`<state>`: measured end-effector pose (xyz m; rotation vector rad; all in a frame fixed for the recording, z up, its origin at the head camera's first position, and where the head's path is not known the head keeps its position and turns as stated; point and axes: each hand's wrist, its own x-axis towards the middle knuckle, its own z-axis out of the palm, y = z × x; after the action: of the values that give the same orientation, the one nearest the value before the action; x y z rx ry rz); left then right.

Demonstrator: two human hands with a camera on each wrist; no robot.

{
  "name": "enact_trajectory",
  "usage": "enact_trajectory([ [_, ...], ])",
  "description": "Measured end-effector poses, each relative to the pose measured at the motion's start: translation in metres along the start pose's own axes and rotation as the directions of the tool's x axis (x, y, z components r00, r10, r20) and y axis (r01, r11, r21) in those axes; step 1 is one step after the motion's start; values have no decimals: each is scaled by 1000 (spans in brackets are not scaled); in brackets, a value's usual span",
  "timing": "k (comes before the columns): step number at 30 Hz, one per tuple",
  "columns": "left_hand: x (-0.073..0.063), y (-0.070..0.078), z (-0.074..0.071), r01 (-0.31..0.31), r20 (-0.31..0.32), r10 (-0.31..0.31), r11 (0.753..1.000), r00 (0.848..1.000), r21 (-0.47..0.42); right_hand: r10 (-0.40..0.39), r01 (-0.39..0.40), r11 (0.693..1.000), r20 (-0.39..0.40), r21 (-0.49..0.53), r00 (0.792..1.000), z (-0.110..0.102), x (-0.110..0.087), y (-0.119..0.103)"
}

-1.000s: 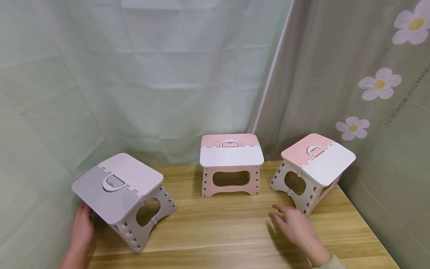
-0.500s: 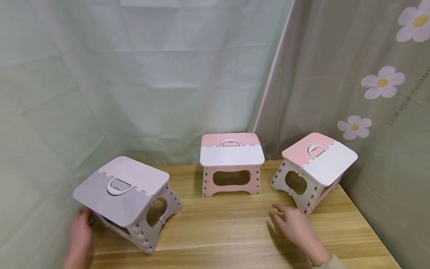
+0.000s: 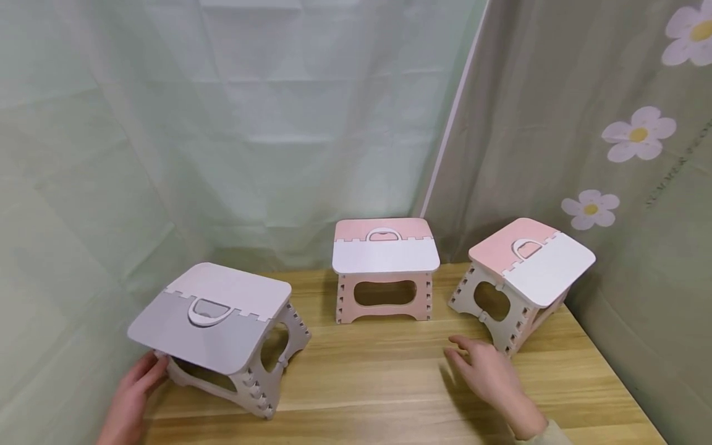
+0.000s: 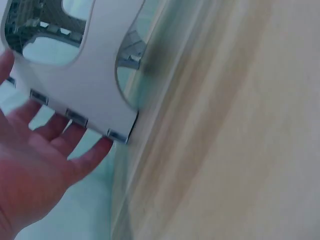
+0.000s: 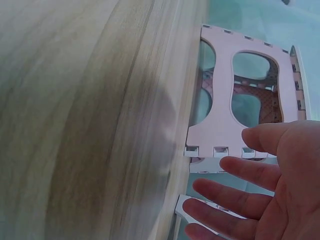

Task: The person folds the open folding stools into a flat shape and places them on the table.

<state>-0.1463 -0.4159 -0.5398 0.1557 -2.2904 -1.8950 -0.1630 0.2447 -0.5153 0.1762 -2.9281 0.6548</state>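
Note:
The folding step stool with a grey-and-pale-pink top (image 3: pixel 211 315) stands at the left, its front legs angled toward the right. My left hand (image 3: pixel 133 392) holds its near left leg; in the left wrist view the fingers (image 4: pixel 90 155) reach behind the leg's notched edge and the thumb lies on the front side. My right hand (image 3: pixel 489 377) rests low over the wooden table near a pink-and-white folding stool (image 3: pixel 531 262), its fingers relaxed and apart and nothing in them. Between the two stands another pink-and-white stool (image 3: pixel 385 254), facing straight forward.
Pale green curtains (image 3: pixel 306 154) hang behind and at the left, close to the left stool. A curtain with white flowers (image 3: pixel 638 134) borders the right side. The wooden tabletop (image 3: pixel 367 383) runs forward, its right edge slanting past the right stool.
The left stool has turned and shifted to the right, its left side coming nearer, with my left hand following at its leg. My right hand stays where it was.

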Motion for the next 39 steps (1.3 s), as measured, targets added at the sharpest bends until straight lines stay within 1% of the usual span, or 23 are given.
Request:
enact_trajectory([
  [1,-1,1,-1,4,20,-6,997,1000,75,-3,3,1000,-2,-1,1000,0,0,-1],
  [2,-2,2,-1,0,34,-5,989,999,147,-5,5,1000,-3,-4,1000,0,0,-1],
  [4,-4,3,0,-17,53,3,961,999,276,-7,7,1000,-4,-6,1000,0,0,-2],
  [6,-5,3,3,-31,57,12,944,998,327,-4,4,1000,0,-5,1000,1,0,-3],
  [7,-5,3,4,-39,58,20,940,998,338,-4,4,1000,4,-4,1000,1,0,-4],
  [10,-6,4,9,-63,69,42,941,997,331,-3,3,1000,14,-2,1000,2,0,-6],
  [12,-6,6,11,-65,66,45,942,997,330,-2,2,1000,20,-6,1000,3,0,-7],
  [14,-7,7,13,-61,59,43,936,997,347,-4,4,1000,19,-4,1000,4,1,-7],
  [18,-12,11,15,-59,50,42,913,998,404,-8,8,1000,11,0,1000,5,1,-7],
  [21,-14,11,17,-63,48,47,905,998,422,-10,10,1000,6,2,1000,7,1,-6],
  [26,-17,11,22,-67,47,51,898,998,435,-10,10,1000,12,2,1000,7,1,-6],
  [28,-18,12,26,-66,57,46,899,997,433,-7,7,1000,16,3,1000,8,1,-7],
  [33,-21,13,35,-49,87,17,925,996,376,8,-9,1000,37,15,999,7,2,-9],
  [35,-23,13,39,-40,92,7,931,996,362,10,-11,1000,45,18,999,7,1,-11],
  [39,-25,13,42,-32,96,-3,930,995,366,4,-5,1000,52,24,999,7,0,-14],
])
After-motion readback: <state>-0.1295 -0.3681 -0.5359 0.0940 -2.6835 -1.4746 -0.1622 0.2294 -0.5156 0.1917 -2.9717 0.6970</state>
